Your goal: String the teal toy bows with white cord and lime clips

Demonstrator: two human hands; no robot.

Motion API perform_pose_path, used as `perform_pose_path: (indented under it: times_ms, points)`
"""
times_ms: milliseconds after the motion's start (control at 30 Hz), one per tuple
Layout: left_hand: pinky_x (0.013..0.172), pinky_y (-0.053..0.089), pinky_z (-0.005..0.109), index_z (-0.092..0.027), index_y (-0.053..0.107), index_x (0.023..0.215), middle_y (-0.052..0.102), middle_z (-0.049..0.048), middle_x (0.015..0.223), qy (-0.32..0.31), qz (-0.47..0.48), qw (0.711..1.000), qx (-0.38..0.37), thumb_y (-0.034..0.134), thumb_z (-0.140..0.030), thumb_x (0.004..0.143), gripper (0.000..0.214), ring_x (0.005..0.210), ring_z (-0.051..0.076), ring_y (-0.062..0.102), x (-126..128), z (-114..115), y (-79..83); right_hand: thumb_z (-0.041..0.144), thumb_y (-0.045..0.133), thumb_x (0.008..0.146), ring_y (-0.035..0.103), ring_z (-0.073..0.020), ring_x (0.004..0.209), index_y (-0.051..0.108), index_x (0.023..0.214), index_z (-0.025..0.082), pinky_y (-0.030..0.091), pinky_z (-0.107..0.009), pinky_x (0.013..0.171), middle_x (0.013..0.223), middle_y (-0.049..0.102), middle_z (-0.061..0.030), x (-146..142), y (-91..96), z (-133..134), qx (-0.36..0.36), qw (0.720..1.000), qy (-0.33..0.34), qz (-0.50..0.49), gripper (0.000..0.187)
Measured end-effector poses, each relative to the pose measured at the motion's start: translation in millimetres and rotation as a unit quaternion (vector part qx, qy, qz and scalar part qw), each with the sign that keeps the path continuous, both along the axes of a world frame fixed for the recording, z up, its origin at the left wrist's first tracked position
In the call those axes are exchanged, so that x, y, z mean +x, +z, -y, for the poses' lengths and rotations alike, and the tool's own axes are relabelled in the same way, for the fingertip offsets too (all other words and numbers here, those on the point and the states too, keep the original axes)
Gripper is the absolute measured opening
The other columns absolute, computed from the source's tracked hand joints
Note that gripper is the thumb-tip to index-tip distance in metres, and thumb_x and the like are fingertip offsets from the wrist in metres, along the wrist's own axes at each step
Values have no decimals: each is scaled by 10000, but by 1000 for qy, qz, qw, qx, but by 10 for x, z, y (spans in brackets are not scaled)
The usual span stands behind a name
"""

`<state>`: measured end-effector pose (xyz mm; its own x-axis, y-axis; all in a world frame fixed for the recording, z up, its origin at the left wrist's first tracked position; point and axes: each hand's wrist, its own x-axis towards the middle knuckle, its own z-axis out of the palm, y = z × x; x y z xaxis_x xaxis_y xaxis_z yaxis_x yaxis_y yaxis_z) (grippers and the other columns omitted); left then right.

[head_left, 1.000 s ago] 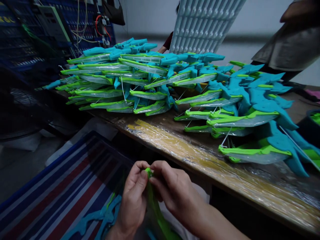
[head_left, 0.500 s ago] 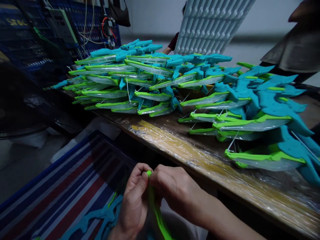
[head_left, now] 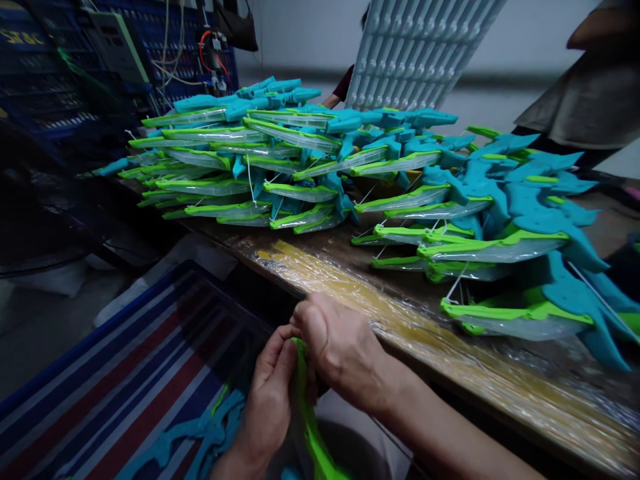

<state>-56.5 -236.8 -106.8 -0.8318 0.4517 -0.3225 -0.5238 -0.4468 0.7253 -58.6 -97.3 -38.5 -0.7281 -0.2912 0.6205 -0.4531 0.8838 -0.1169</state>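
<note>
My left hand pinches the tip of a bright green toy bow above my lap. The bow's limb runs down toward me, and a bit of teal shows at the bottom edge. Curled into a fist, my right hand is just above and beside that tip. Whatever its fingers grip is hidden from view. A thin line, perhaps a string, shows below my right wrist. Similar toy bows with teal grips, clear panels and white strings lie piled on the table beyond my hands.
The wooden table has a film-wrapped yellow edge. At left, a blue crate lined with striped cloth holds teal parts. A grey ribbed panel stands behind the pile. One person is at right; another's arm shows behind.
My right hand has risen and turned from a pinch at the bow's tip to a fist above it. My left hand still grips the tip.
</note>
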Motion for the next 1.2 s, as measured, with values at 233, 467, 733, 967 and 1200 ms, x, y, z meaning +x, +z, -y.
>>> perform_pose_path:
  times_ms: [233,467,733,967,1200]
  points:
    - [410,487,199,-200,670,874,619,-23,623,-78,22,997,16,810,-420,790,274,483,112,550,-132,59,71,152,387,1048,514,-152,622,502,903,174,379,-262,560,770,554,-20,-153,-158,-86,-99,993,-58,18,187]
    - [409,452,167,-176,674,815,582,-40,589,-40,10,999,-24,804,-408,803,266,450,76,495,-96,-2,-57,140,479,1007,627,-171,881,565,886,164,527,-297,753,1081,601,-111,287,-371,-71,-277,937,46,210,151]
    - [428,485,205,-190,711,826,604,-18,687,-53,-38,998,-2,820,-413,785,251,528,108,533,15,-30,-112,369,839,754,599,-106,442,595,834,180,491,-205,391,754,598,40,330,-458,73,-679,637,7,365,319]
    - [457,466,183,-174,723,839,551,-26,659,-62,-50,997,-5,776,-391,839,224,540,90,518,36,2,-162,464,907,604,601,-155,355,498,678,173,417,-166,344,466,640,-27,293,-579,108,-762,487,-12,426,507]
    - [436,421,163,-168,704,812,548,-39,572,-40,-13,999,-4,792,-414,816,261,470,74,508,54,-18,-234,431,912,597,575,-145,343,523,637,169,342,-162,341,438,622,-32,310,-655,153,-783,476,-22,401,471]
